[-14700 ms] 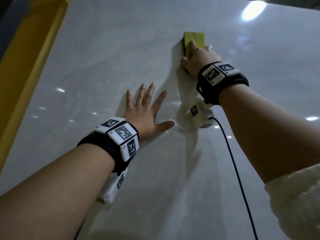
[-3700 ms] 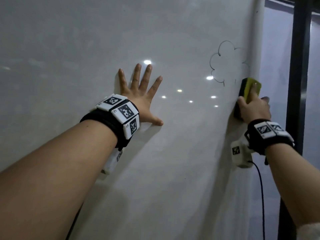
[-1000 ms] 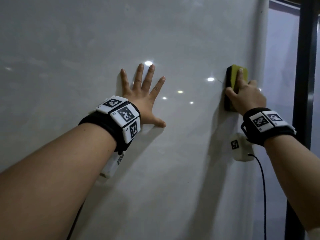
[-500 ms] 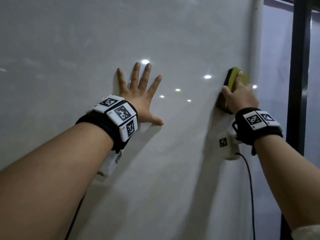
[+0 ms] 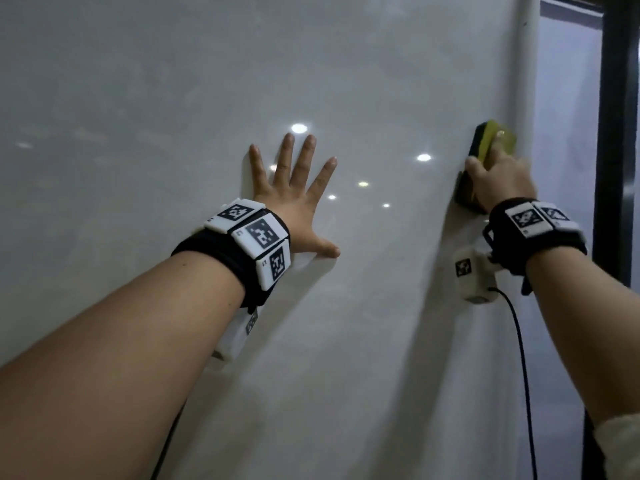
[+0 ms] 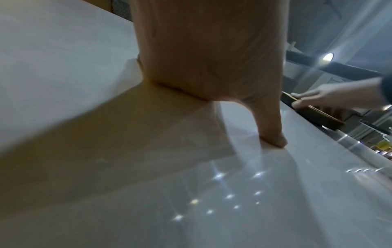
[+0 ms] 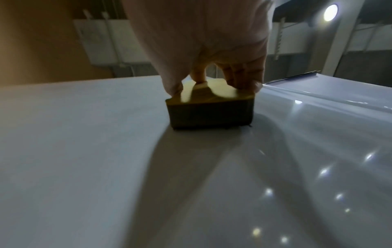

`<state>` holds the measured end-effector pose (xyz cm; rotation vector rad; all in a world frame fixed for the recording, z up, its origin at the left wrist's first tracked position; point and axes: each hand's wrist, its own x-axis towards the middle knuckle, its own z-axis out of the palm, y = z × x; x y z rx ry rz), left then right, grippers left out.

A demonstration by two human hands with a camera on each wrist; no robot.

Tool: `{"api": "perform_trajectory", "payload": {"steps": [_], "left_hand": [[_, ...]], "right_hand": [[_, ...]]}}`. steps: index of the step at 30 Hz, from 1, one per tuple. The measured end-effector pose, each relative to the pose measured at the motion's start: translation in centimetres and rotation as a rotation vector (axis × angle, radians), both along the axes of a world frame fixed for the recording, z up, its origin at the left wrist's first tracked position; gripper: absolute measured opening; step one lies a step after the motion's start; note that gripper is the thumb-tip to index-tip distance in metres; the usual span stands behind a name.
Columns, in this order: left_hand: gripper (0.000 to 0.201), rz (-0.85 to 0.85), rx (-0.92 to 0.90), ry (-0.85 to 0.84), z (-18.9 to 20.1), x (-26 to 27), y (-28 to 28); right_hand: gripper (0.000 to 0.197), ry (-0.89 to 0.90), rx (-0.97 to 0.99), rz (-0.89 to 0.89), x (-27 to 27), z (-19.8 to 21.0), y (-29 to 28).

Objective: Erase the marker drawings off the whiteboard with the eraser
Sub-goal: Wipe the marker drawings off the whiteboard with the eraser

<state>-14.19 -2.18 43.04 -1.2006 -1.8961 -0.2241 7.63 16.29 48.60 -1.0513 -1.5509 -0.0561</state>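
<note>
A glossy whiteboard [image 5: 363,323] fills the head view, and no marker lines show on it. My right hand [image 5: 498,178] grips a yellow eraser [image 5: 486,143] with a dark felt side and presses it against the board close to the right edge. In the right wrist view the fingers curl over the eraser [image 7: 210,110], its felt flat on the whiteboard [image 7: 84,151]. My left hand [image 5: 298,202] lies flat on the board with fingers spread, well left of the eraser. The left wrist view shows the left hand [image 6: 212,67] planted, with the eraser [image 6: 311,114] far right.
The board's pale right edge strip [image 5: 526,98] runs vertically just beside the eraser. Beyond it stand a glass pane [image 5: 568,168] and a dark frame post [image 5: 620,133]. A black cable [image 5: 523,375] hangs from the right wrist camera. Ceiling lights reflect on the board.
A cloud-shaped marker outline near the right edge a few seconds ago is gone. In the last second the eraser shifted slightly rightward toward the edge. The left hand has stayed planted.
</note>
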Motion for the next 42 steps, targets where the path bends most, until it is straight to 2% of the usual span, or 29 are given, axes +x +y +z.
{"api": "perform_trajectory", "payload": {"steps": [3, 6, 10, 13, 15, 18, 19, 21, 22, 24, 26, 29, 31, 33, 34, 36, 38, 40, 42], "left_hand": [[0.126, -0.002, -0.003, 0.007, 0.0, 0.1, -0.1], [0.122, -0.030, -0.008, 0.007, 0.0, -0.1, -0.4], [0.109, -0.026, -0.021, 0.061, -0.5, -1.7, -1.9], [0.105, 0.011, 0.063, -0.012, -1.1, -4.5, -4.9], [0.103, 0.043, 0.160, -0.089, -1.3, -7.0, -7.7], [0.102, 0.098, 0.266, -0.194, -1.9, -10.4, -12.1], [0.102, 0.120, 0.287, -0.230, -2.2, -11.3, -13.3], [0.104, 0.147, 0.296, -0.297, -3.0, -12.4, -15.0], [0.106, 0.139, 0.286, -0.323, -3.4, -12.7, -15.5], [0.108, 0.108, 0.256, -0.340, -4.3, -13.1, -16.0], [0.111, 0.099, 0.219, -0.333, -4.9, -13.2, -16.2], [0.110, 0.130, 0.149, -0.329, -5.8, -13.6, -16.5], [0.110, 0.146, 0.113, -0.336, -6.3, -13.7, -16.8], [0.113, 0.154, 0.081, -0.347, -6.6, -13.8, -17.0], [0.116, 0.145, 0.075, -0.352, -6.7, -13.9, -17.0], [0.120, 0.121, 0.069, -0.346, -6.7, -14.1, -17.1], [0.120, 0.112, 0.060, -0.318, -6.7, -14.5, -17.2], [0.117, 0.095, 0.059, -0.280, -6.7, -15.1, -17.8], [0.110, 0.073, 0.050, -0.228, -7.2, -16.0, -18.7]], "right_hand": [[0.062, -0.028, 0.066, -0.001, -2.6, 3.8, -2.2], [0.062, -0.130, 0.191, 0.011, -6.1, 5.1, -5.7], [0.068, -0.395, 0.498, 0.073, -9.5, 2.0, -8.7], [0.067, -0.502, 0.663, 0.073, -8.5, 0.0, -7.6], [0.064, -0.430, 0.620, 0.059, -7.2, 0.8, -6.3], [0.063, -0.205, 0.330, 0.090, -6.4, 3.7, -5.8], [0.063, -0.149, 0.286, 0.098, -6.8, 4.6, -6.3], [0.063, -0.105, 0.314, 0.115, -8.7, 5.5, -8.4], [0.061, -0.141, 0.364, 0.140, -10.4, 5.3, -9.7], [0.056, -0.301, 0.563, 0.170, -14.3, 2.6, -12.4], [0.051, -0.410, 0.853, 0.186, -17.4, -2.4, -14.4], [0.049, -0.625, 1.048, 0.265, -18.0, -9.8, -14.6], [0.048, -0.732, 1.151, 0.297, -16.8, -10.5, -13.5], [0.046, -0.744, 1.243, 0.215, -15.9, -7.3, -12.1], [0.047, -0.695, 1.239, 0.173, -15.6, -4.8, -11.8], [0.050, -0.558, 1.097, 0.096, -15.2, 0.7, -12.4], [0.049, -0.512, 0.810, 0.022, -15.5, 4.7, -13.3], [0.051, -0.422, 0.627, 0.044, -17.1, 6.3, -15.0], [0.052, -0.419, 0.612, 0.055, -19.6, 4.8, -17.5]]}}
